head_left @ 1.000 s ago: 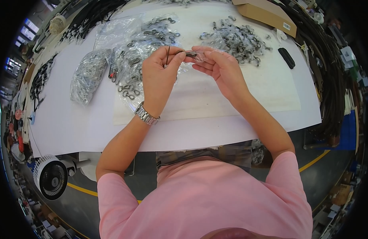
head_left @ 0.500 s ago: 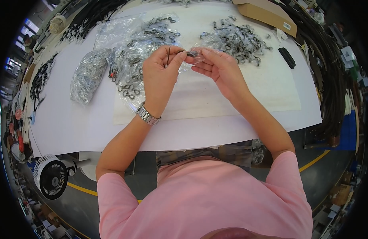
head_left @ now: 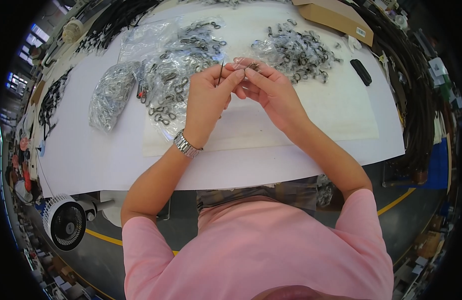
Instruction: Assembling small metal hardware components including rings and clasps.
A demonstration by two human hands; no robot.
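My left hand (head_left: 205, 97), with a metal-band watch on its wrist, is closed around a thin dark pointed tool (head_left: 221, 73) that sticks up past the index finger. My right hand (head_left: 277, 95) pinches a small dark metal hook (head_left: 253, 66), apparently with clear plastic about it. The fingertips of both hands meet there, so most of the piece is hidden. Left of the hands spreads a pile of dark metal hooks (head_left: 162, 111) among clear plastic bags. A second pile of bagged hooks (head_left: 306, 57) lies beyond my right hand.
A filled clear plastic bag (head_left: 111, 95) lies on the white table (head_left: 91, 160) at left, near a red-tipped tool (head_left: 142, 93). At right are a black oblong case (head_left: 360, 72) and an open cardboard box (head_left: 336, 17). Dark cords (head_left: 416, 115) hang over the right edge; a fan (head_left: 66, 222) stands lower left.
My hands have come closer together, the left shifting slightly right. The clear plastic stretched between them earlier is now mostly behind my fingers.
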